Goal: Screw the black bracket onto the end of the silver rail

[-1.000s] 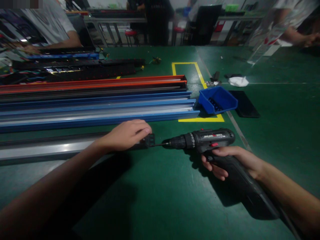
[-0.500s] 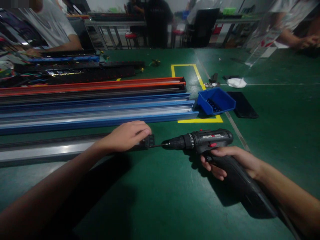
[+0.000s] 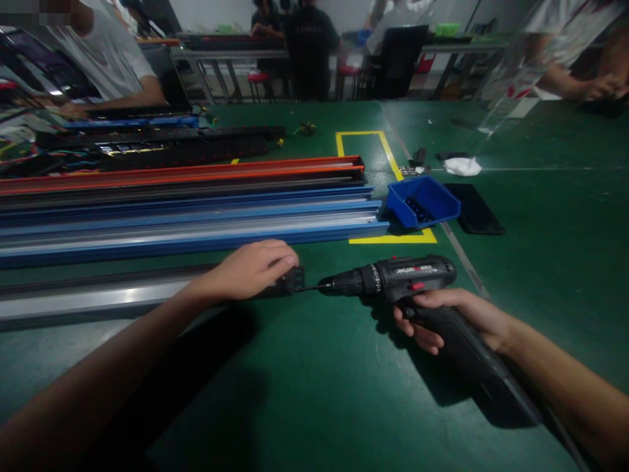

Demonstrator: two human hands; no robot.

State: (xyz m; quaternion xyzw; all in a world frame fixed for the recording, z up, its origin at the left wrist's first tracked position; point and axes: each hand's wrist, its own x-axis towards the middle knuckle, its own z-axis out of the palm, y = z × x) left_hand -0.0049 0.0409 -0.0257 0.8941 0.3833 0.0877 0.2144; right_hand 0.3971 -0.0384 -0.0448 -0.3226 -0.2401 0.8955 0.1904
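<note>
My right hand [image 3: 442, 321] grips a black cordless drill [image 3: 393, 276] by its handle, the body lying level just above or on the green table. Its thin bit [image 3: 312, 287] points left and meets the black end cap [image 3: 296, 280] of a long metal profile. Over that end my left hand [image 3: 255, 269] is closed, thumb near the cap and fingers wrapped across the top. The profile [image 3: 108, 295] is silver inside with dark edges and runs off to the left. Whether a screw sits at the bit's tip is too small to tell.
Beyond it lie blue profiles [image 3: 196, 229] and an orange one [image 3: 196, 174]. A blue bin [image 3: 442, 203] with small dark parts stands by a black phone-like slab [image 3: 474, 208]. Yellow tape [image 3: 393, 240] marks the green table [image 3: 314, 393]. Other people sit at the far side.
The view has tilted slightly, so the background sits a little lower. Both hands, the drill and the profile hold nearly the same positions.
</note>
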